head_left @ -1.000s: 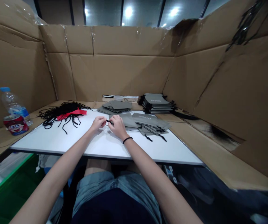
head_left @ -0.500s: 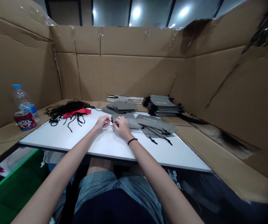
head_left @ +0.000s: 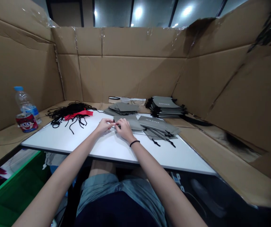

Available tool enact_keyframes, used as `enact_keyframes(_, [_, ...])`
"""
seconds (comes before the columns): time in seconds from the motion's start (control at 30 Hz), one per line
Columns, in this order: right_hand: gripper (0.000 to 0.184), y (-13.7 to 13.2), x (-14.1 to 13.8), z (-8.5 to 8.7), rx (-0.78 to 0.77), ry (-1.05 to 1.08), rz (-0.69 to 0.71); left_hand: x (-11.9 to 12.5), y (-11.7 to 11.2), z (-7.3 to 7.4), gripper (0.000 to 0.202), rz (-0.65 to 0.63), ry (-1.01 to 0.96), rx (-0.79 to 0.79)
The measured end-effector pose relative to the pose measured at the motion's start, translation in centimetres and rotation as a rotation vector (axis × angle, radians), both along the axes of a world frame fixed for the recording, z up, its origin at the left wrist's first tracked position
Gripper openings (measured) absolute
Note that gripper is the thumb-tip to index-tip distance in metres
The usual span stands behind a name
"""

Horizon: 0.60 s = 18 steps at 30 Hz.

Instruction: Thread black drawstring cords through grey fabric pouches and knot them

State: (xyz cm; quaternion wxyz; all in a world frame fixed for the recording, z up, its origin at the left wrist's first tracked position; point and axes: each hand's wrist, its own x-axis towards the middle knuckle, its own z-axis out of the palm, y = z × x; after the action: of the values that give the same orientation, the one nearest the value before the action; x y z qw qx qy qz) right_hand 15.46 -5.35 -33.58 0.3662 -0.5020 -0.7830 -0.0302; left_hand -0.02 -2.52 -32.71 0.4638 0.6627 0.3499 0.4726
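My left hand [head_left: 104, 125] and my right hand [head_left: 124, 128] meet over the white tabletop [head_left: 83, 143], both pinched on a thin black cord [head_left: 114, 121] at the edge of a grey pouch [head_left: 129, 121]. A black band circles my right wrist. Just right of my hands lie more grey pouches [head_left: 159, 125] with black drawstrings trailing toward me. A tangle of loose black cords [head_left: 65, 113] with a red strip [head_left: 78, 113] lies to the far left of my hands.
A neat stack of grey pouches [head_left: 165, 106] sits at the back right, and a smaller loose pile [head_left: 121, 108] at the back centre. A water bottle [head_left: 25, 103] and a red can [head_left: 27, 122] stand at the left. Cardboard walls [head_left: 135, 72] enclose the table.
My hands have stayed together on the cord, the fingers shifting slightly. The view has swung a little to the left since a second ago.
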Motion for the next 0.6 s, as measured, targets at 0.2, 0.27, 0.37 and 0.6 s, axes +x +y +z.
enact_keyframes(0.2, [0.019, 0.0, 0.0, 0.1, -0.008, 0.013, 0.036, -0.3, 0.5, 0.0, 0.036, 0.011, 0.057, 0.058])
enact_keyframes(0.27, [0.021, -0.1, 0.0, 0.1, -0.005, 0.023, 0.034, -0.2, 0.6, -0.2, 0.037, 0.026, 0.061, 0.075])
enact_keyframes(0.37, [0.022, -0.1, -0.3, 0.2, -0.001, -0.002, 0.028, -0.1, 0.8, -0.7, 0.038, 0.030, 0.066, 0.060])
enact_keyframes(0.6, [0.022, 0.0, -0.7, 0.3, 0.029, -0.045, 0.034, 0.0, 1.1, -1.1, 0.038, 0.046, 0.052, 0.088])
